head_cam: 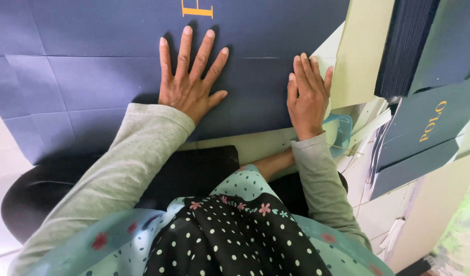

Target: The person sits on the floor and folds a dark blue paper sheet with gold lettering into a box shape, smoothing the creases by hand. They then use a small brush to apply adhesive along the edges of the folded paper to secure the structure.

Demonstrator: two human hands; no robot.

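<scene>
Hands (190, 82) (307, 94) flat on creased navy sheet (92, 87), gold lettering (197, 8) seemingly topmost.

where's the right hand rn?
Head view, right of centre: right hand rests on the right edge of the dark blue creased sheet, beside the cream card.

A pale worktop (265, 145) carries the work. Right of it stands a stack of dark sheets (403, 46), with more navy sheets (424, 133) slumped below that stack. Farther right of the worktop lies a strip of green floor (462, 225). Light is soft and even.
</scene>
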